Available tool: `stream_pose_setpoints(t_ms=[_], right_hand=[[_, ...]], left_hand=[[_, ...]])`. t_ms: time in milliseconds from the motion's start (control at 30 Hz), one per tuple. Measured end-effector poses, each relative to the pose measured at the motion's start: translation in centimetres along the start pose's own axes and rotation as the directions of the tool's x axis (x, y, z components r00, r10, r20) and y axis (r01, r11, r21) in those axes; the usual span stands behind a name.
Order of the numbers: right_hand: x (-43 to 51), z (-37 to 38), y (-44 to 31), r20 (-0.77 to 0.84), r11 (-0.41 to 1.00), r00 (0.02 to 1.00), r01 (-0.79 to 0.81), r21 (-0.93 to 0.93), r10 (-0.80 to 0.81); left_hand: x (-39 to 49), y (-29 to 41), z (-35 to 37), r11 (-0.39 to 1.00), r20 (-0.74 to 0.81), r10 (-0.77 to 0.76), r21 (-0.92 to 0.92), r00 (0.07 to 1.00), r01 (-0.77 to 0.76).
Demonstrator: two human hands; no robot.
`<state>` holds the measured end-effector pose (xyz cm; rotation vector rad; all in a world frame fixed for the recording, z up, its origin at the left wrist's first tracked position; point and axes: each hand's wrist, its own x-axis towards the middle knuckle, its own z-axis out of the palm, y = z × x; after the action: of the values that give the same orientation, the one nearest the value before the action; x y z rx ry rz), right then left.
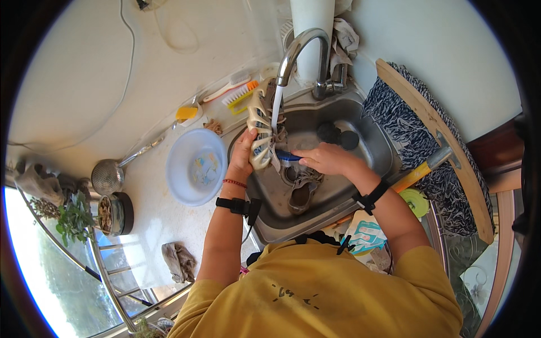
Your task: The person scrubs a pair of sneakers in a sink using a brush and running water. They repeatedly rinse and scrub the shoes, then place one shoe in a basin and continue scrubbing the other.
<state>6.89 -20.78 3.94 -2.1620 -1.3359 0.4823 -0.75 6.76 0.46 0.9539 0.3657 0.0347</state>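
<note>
My left hand (pixel 241 154) grips a shoe (pixel 260 126) with a cream sole, tilted on its side over the sink. Water from the curved metal faucet (pixel 304 42) runs onto the shoe's upper. My right hand (pixel 323 158) holds a blue-handled tool (pixel 288 156) against the shoe; its working end is hidden behind the shoe. Below my hands, a second, grey-brown shoe (pixel 301 196) lies in the stainless steel sink (pixel 270 203), near the drain. A black scrubber (pixel 328 132) and a round black drain cover (pixel 349 140) are in the sink's far right part.
Left of the sink stands a pale blue plastic basin (pixel 196 167). Behind it are a yellow sponge (pixel 186 113) and two brushes (pixel 239 98). A metal skimmer (pixel 107 176), a potted plant (pixel 112 215) and a crumpled cloth (pixel 179 262) occupy the counter. A large mop (pixel 405 114) leans at right.
</note>
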Motion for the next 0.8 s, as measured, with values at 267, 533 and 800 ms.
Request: stream_pose_setpoints(t_ms=[267,533,800], right_hand=[[7.8,5.1,-1.9,-0.443,0.829,0.768,-0.196,0.524,0.462],[0.7,1.6,-3.9,0.058,0.623,0.880,-0.379,0.685,0.471],[7.7,1.3,-2.3,-0.437,0.952,0.853,-0.305,0.030,0.287]], left_hand=[[-0.7,-5.1,5.6,0.963,-0.160,0.099,-0.231,0.982,-0.135],[1.3,-3.6,3.9,0.919,-0.071,0.173,-0.348,0.982,-0.187],[0.5,-6.1,6.4,0.871,-0.048,0.010,-0.490,0.999,-0.032]])
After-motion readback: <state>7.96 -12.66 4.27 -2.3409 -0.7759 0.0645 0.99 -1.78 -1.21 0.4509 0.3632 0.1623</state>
